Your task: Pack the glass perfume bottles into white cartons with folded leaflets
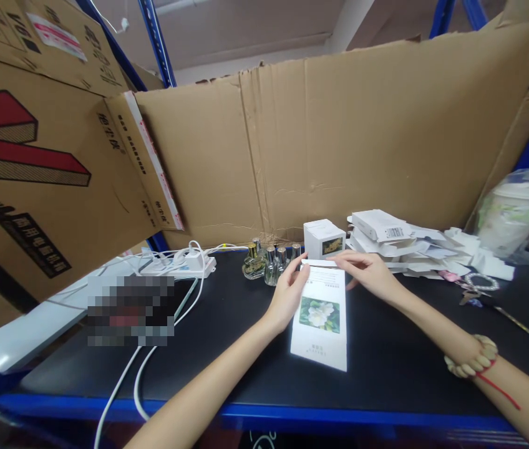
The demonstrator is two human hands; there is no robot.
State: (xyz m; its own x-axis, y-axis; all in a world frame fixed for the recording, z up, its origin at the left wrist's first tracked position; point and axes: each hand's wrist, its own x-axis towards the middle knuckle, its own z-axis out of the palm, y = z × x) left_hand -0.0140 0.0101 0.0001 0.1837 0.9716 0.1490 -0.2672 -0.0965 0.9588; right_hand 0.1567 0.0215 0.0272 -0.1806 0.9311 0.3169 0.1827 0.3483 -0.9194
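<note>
A carton (318,352) is occupying the centre of the clock.
The left hand (287,298) is touching it at eleven o'clock, the right hand (371,276) at one. At twelve a box (317,238) is standing just beyond, a cardboard wall (362,137) rising behind it. On the table (414,374), bottles (271,272) are clustering between ten and eleven, a power strip (175,268) lying farther off toward ten. At two a pile of cartons (388,244) is lying, with a cup (508,218) standing beyond it; keys (470,297) are resting at three.

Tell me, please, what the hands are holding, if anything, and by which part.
A white carton with a flower picture, by its far end: the left hand at the left corner, the right hand at the right.
</note>
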